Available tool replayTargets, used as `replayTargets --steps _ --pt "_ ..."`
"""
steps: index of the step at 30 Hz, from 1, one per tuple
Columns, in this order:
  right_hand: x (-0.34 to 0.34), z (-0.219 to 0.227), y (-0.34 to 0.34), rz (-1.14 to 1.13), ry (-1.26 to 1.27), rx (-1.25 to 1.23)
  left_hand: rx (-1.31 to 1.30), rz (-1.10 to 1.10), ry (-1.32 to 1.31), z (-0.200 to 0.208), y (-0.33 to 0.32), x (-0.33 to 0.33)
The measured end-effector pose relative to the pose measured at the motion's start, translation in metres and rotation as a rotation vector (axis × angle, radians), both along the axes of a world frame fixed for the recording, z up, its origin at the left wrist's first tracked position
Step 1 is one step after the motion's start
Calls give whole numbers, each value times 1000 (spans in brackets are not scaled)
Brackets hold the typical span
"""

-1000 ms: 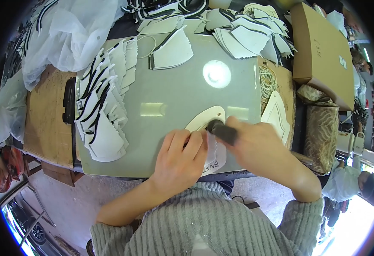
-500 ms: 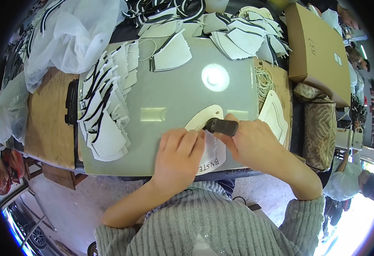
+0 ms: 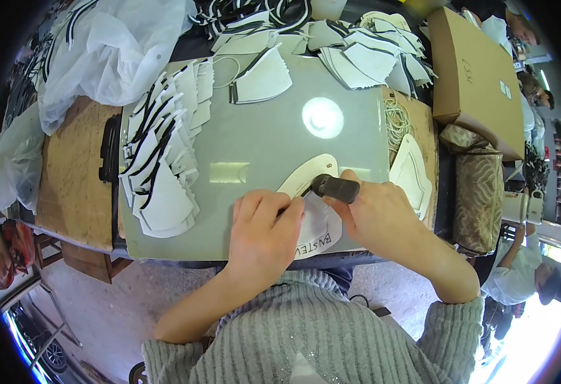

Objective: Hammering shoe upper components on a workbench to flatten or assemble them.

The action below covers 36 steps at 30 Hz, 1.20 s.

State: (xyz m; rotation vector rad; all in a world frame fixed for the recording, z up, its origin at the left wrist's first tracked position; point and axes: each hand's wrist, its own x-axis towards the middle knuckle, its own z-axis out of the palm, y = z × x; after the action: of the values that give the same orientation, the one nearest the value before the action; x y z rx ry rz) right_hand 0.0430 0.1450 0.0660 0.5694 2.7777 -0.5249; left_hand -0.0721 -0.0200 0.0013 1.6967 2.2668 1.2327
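A cream curved template (image 3: 303,174) with a small hole near its top lies on the grey-green tabletop board, over a white shoe-upper piece (image 3: 319,235) with handwriting along its lower edge. My left hand (image 3: 264,227) presses on their left side, fingers bent and held together. My right hand (image 3: 383,208) is closed around a tool with a thick black handle (image 3: 337,188), tilted toward the template's inner edge. The tool's working tip is mostly hidden, so its kind cannot be made out.
Overlapping white pieces with black edging (image 3: 165,160) line the board's left. More stacked pieces (image 3: 363,61) lie at the far side. To the right are coiled cord (image 3: 395,121), another white template (image 3: 411,176), a patterned pouch (image 3: 479,198) and a cardboard box (image 3: 475,77). A plastic bag (image 3: 117,54) sits far left.
My left hand has shifted slightly left, its fingers more bent. The black-handled tool has moved a little right along the template's inner edge. More of the handwriting shows.
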Motion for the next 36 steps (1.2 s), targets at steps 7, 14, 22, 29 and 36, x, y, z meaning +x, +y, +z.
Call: replayTargets --steps 7,14,22,29,36 --pt "2 -1 -5 -43 83 -20 -40 -49 326 1 0 4" --pt "1 0 -27 -197 13 45 -10 -69 297 -3 3 2" --pt "-2 -3 -38 -307 31 11 2 -83 166 0 2 -4" --pt "-3 3 -40 -343 71 2 17 -132 333 -7 -13 -11" --pt "0 4 -44 -267 61 -9 -7 -151 365 -2 -10 -10"
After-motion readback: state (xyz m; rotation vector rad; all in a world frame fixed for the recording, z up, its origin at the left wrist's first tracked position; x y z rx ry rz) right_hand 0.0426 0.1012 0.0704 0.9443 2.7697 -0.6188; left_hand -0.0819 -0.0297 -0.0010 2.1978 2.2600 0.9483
